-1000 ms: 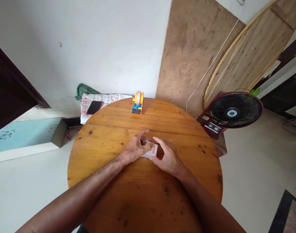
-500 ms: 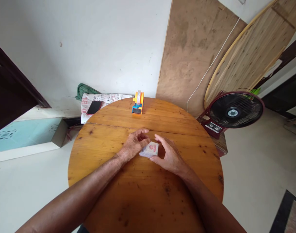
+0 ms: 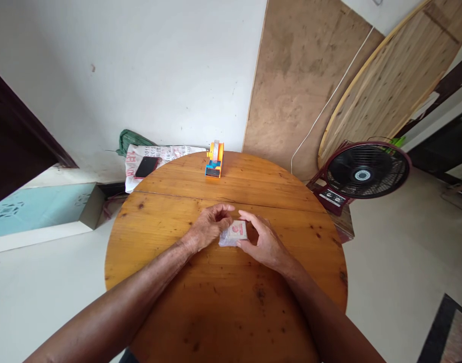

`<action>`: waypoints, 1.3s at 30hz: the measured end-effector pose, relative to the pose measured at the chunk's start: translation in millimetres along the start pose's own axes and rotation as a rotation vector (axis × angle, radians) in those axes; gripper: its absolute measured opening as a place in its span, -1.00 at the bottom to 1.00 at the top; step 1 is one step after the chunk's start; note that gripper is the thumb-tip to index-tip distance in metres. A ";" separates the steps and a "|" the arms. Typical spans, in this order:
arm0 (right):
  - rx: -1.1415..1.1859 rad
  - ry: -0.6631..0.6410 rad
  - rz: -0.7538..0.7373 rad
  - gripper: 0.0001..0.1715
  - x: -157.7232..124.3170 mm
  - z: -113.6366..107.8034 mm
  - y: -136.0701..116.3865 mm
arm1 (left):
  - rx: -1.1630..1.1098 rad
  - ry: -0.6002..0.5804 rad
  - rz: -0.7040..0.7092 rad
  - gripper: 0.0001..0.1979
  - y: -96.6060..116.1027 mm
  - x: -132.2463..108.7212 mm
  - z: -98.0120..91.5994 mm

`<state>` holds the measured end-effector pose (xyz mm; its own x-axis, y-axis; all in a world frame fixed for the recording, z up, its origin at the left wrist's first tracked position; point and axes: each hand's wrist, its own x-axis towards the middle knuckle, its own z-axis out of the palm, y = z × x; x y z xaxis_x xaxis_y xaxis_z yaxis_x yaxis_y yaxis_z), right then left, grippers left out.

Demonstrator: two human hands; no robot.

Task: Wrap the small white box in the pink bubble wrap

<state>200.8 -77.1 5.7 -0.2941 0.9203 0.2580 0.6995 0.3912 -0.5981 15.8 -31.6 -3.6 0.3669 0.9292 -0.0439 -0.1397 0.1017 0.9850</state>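
Note:
A small white box (image 3: 238,230) with red print, loosely wrapped in clear plastic, is between my hands over the middle of the round wooden table (image 3: 170,297). My left hand (image 3: 210,227) reaches it from the left, its thumb pressing at the box's upper left corner and the forefinger stretched above. On the other side, my right hand (image 3: 265,242) curves round the right end, with the thumb at the lower right corner and the fingers arched over the far side. The fingertips behind the box are partly hidden.
An orange and blue tape dispenser (image 3: 215,160) stands near the table's far edge. A dark phone (image 3: 147,167) lies on a printed white sack (image 3: 130,174) at the back left. On the right is a dark red fan (image 3: 363,174). A wall (image 3: 170,75) rises behind.
The box has turned slightly and its plastic-wrapped left end has shifted a little. Both hands stay around it, with small finger movements only.

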 end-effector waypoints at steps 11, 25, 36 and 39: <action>-0.054 0.066 -0.077 -0.23 0.1 4.4 -1.5 | 0.013 -0.133 -0.047 -0.50 -1.3 0.9 -1.4; 0.170 -0.158 0.114 0.02 -1.6 -15.8 2.7 | -0.067 0.213 0.036 -0.64 2.8 5.3 -4.9; 0.126 -0.207 0.134 0.01 -0.2 -16.5 1.6 | -0.081 0.235 0.016 -0.76 4.1 6.3 -7.0; 0.108 -0.203 0.130 0.00 -0.3 -15.8 0.8 | -0.063 0.147 -0.018 -0.71 5.3 3.6 -6.5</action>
<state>211.8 -77.2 17.2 -0.3385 0.9407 0.0231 0.6694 0.2580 -0.6967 10.5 -25.3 0.5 0.2317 0.9686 -0.0903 -0.1931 0.1367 0.9716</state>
